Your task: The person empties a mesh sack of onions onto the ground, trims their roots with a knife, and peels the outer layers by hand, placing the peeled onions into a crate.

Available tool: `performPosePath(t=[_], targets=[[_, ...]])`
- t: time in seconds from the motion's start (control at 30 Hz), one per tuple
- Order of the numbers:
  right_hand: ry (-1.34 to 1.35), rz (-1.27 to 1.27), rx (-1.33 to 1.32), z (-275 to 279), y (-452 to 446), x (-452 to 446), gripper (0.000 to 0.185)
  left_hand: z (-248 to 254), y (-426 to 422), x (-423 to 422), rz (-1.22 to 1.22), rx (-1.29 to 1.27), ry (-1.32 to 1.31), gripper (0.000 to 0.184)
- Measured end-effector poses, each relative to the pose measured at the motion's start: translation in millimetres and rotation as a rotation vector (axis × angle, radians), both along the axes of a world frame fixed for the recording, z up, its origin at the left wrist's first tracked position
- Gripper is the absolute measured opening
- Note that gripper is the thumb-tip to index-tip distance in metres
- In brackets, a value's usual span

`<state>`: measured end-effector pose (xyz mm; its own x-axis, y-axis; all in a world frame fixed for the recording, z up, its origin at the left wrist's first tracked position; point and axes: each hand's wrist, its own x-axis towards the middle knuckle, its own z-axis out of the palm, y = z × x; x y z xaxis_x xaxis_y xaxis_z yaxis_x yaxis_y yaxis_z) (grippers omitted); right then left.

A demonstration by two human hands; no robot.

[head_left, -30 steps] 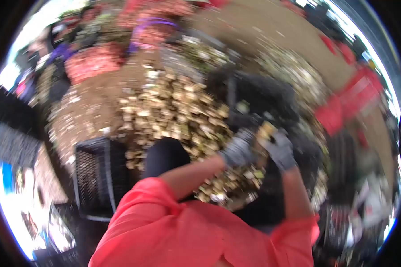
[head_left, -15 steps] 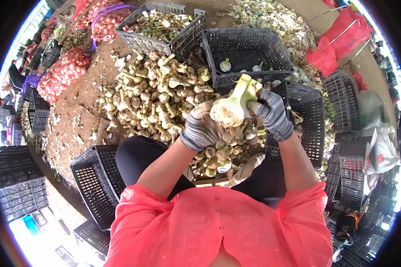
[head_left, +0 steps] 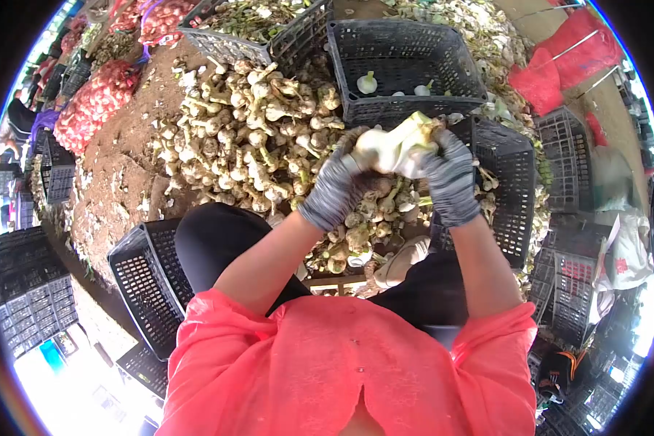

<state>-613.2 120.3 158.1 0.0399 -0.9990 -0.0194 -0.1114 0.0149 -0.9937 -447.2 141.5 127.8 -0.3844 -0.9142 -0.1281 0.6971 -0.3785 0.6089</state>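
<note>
Garlic bulb sits gripped between curled left hand and right hand.

"Upper garment?"
"One coral shirt, lower centre of frame; small front buttons, loose cropped sleeves."
"Handwear, legwear, footwear?"
"Left glove, right glove (both striped, grey and dark), mid-frame; black trousers; one pale shoe."
</note>
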Motion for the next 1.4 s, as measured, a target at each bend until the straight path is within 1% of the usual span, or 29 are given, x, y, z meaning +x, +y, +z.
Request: performPosePath(t=[0.03, 0.07, 0.17, 0.2, 0.23, 0.3, 0.43, 0.47, 0.5, 0.57, 0.67, 0.7, 0.73, 0.77, 0.8, 0.83, 0.87, 0.9, 0.93, 0.97, 1.03, 1.1, 1.13, 1.17, 1.23, 1.27, 1.3, 1.37, 1.4], targets=[[-0.143, -0.005, 0.015, 2.7, -0.5, 1.8, 0.023, 3.9, -3.7, 6.1, -0.112, 0.066, 0.198, 0.048], [-0.176, 0.011, 0.034, 4.9, 0.0, 1.4, 0.025, 9.1, -4.3, 4.7, -0.088, 0.086, 0.225, 0.048], [-0.152, -0.001, 0.016, 4.4, 2.9, -0.4, 0.026, 12.6, -1.3, 1.1, 0.065, 0.015, -0.168, 0.050], [-0.131, -0.011, 0.017, 2.2, 4.8, -1.6, 0.027, 9.4, 1.4, -7.4, 0.241, -0.219, -0.305, 0.053], [-0.193, 0.034, 0.047, -0.4, 8.3, -2.4, 0.027, -8.2, 0.6, -11.9, 0.313, -0.282, -0.305, 0.058], [-0.278, 0.115, 0.195, 5.8, 11.6, -7.2, 0.026, 13.5, 7.3, -2.3, 0.152, -0.104, -0.201, 0.057], [-0.835, 0.163, 0.415, -7.1, -0.9, -28.7, 0.026, 9.3, 8.0, 8.5, -0.079, -0.127, 0.035, 0.054], [-0.775, 0.327, 0.353, -0.4, -6.7, -33.7, 0.026, 13.1, 8.3, 9.7, -0.130, -0.171, 0.033, 0.055], [-0.853, 0.209, 0.330, 0.2, -3.6, -35.9, 0.025, 8.9, 9.5, 11.9, -0.216, -0.141, 0.088, 0.053], [-0.987, 0.315, 0.337, -9.2, -12.9, -43.1, 0.022, 3.1, 13.7, 8.3, -0.183, -0.081, 0.113, 0.055], [-0.916, -0.037, 0.401, -13.0, -17.9, -52.9, 0.030, -17.6, 12.6, 14.6, -0.330, -0.113, 0.044, 0.077], [-0.900, -0.022, 0.432, -7.7, -18.2, -59.2, 0.031, -24.9, 12.5, 13.7, -0.346, -0.113, 0.033, 0.082], [-0.873, 0.191, 0.412, -4.4, -18.2, -59.2, 0.032, -32.3, 12.2, 12.8, -0.363, -0.114, 0.023, 0.088], [-0.872, 0.308, 0.402, -0.1, -16.7, -53.4, 0.033, -29.5, 12.6, 13.3, -0.334, -0.104, -0.046, 0.089], [-0.867, 0.426, 0.388, 6.0, -15.0, -46.1, 0.034, -16.6, 13.5, 14.8, -0.310, -0.126, -0.114, 0.087], [-0.897, 0.444, 0.385, 10.9, -8.4, -34.0, 0.035, -0.7, 14.6, 16.0, -0.291, -0.147, -0.180, 0.086], [-0.688, 0.255, 0.307, 20.7, 5.9, -21.2, 0.034, 9.7, 15.1, 11.9, -0.278, -0.133, -0.148, 0.082], [-0.350, 0.425, 0.096, 4.2, 9.4, -35.2, 0.028, -4.3, 16.9, 14.4, -0.224, -0.062, -0.223, 0.078], [-0.279, 0.372, 0.252, 6.9, 11.0, -27.6, 0.031, -3.0, 16.5, 11.8, -0.266, 0.029, -0.081, 0.067], [-0.265, 0.238, 0.261, 8.2, 12.1, -23.8, 0.028, 1.6, 15.0, 8.9, -0.302, 0.123, 0.051, 0.056], [-0.259, -0.006, 0.273, 3.4, 12.6, -15.3, 0.023, 12.1, 11.5, 6.8, -0.289, 0.104, -0.049, 0.052], [-0.298, -0.016, 0.083, -4.1, 11.0, -10.9, 0.022, -12.8, 4.6, 2.8, -0.174, 0.154, -0.128, 0.061], [0.153, -0.087, -0.066, 1.2, 15.9, -12.0, 0.024, -15.4, 6.0, 1.7, -0.185, 0.043, -0.070, 0.057], [0.361, -0.029, -0.060, 8.9, 16.4, -13.9, 0.030, -5.1, 8.5, -2.3, -0.187, -0.064, -0.016, 0.054], [0.506, -0.074, -0.390, -0.7, 22.9, -3.3, 0.034, 2.9, 10.5, -14.1, -0.096, 0.160, 0.061, 0.047], [0.450, -0.071, -0.394, -1.9, 25.8, -0.8, 0.036, -9.3, 8.8, -13.9, -0.049, 0.244, 0.021, 0.047], [0.455, 0.028, -0.206, 6.6, 25.5, -1.7, 0.037, -17.5, 8.8, -17.5, 0.064, 0.310, -0.028, 0.045], [0.376, -0.017, -0.160, 11.7, 21.1, -10.8, 0.034, -26.4, 1.2, -11.3, -0.063, 0.394, 0.040, 0.046], [0.364, -0.047, -0.127, 9.8, 12.8, -18.5, 0.032, -15.1, -0.8, -16.0, 0.011, 0.439, 0.043, 0.043]])
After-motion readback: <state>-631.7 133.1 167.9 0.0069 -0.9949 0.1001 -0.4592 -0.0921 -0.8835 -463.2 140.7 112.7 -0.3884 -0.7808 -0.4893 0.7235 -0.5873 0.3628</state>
